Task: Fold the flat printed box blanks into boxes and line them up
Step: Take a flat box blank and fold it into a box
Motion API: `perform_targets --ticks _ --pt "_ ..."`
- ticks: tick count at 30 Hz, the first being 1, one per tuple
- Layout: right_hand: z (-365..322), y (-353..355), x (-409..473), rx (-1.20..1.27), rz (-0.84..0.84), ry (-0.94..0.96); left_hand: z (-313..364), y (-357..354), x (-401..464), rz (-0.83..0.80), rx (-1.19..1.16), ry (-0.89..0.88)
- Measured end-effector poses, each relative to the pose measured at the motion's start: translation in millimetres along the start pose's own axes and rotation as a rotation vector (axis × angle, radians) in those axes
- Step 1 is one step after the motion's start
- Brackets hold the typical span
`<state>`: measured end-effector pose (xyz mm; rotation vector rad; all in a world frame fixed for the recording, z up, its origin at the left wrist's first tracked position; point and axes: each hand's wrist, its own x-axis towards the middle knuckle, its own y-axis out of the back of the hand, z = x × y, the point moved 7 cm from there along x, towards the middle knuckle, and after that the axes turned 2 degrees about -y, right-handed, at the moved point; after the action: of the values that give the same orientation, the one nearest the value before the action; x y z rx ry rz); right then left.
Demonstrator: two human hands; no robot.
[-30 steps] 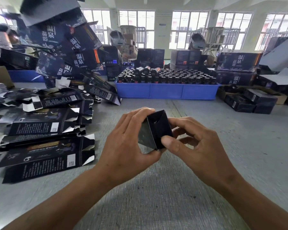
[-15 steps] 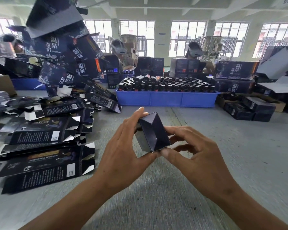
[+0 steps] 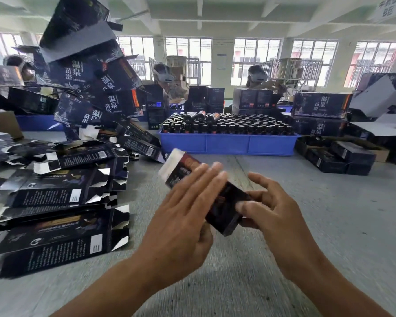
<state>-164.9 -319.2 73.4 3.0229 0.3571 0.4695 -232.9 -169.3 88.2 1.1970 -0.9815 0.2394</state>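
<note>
A dark printed cardboard box (image 3: 224, 209), long and rectangular, is held in the air above the grey tabletop (image 3: 329, 225), between both hands and tilted, its far end pointing up and away toward the blue plastic crate (image 3: 229, 144). That far end shows a pale flap, though motion blur makes its exact fold hard to read. The right hand (image 3: 277, 216) has its grip clenched on the near end of the box, thumb on top and fingers curled beneath. The left hand (image 3: 181, 227) lies flat against the box's left face, fingers straight and together, grip released. The crate, on the far side of the box, is filled with dark bottles (image 3: 226, 126). Left of the box, flat black printed box blanks (image 3: 55, 216) lie stacked on the tabletop.
</note>
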Motion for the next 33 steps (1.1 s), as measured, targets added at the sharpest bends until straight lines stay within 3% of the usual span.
perform_targets --ticks 3,5,7,10,15,21,25,33 --pt "17 3 7 0.178 -0.056 -0.138 -32 18 -6 0.201 -0.163 0.368" --pt "23 -2 7 0.182 -0.143 -0.189 -51 16 -11 0.229 -0.467 0.619" --pt "27 -10 4 0.127 -0.229 -0.208 -60 3 -13 0.183 -0.851 0.750" --pt "26 -17 0 -0.028 -0.265 -0.179 -58 -1 -12 0.167 -1.039 0.733" --pt "2 -5 0 -0.079 -0.107 -0.003 -50 -1 -13 0.156 -0.991 0.620" --pt "-19 -5 -8 -0.042 -0.116 0.190 -35 -5 -13 0.058 -0.852 0.469" --pt "-23 -10 -13 -0.121 -0.148 0.232 -35 -2 -13 0.099 -0.901 0.472" --pt "-35 -4 -15 0.007 -0.052 0.304 -32 9 -10 0.197 -0.854 0.461"
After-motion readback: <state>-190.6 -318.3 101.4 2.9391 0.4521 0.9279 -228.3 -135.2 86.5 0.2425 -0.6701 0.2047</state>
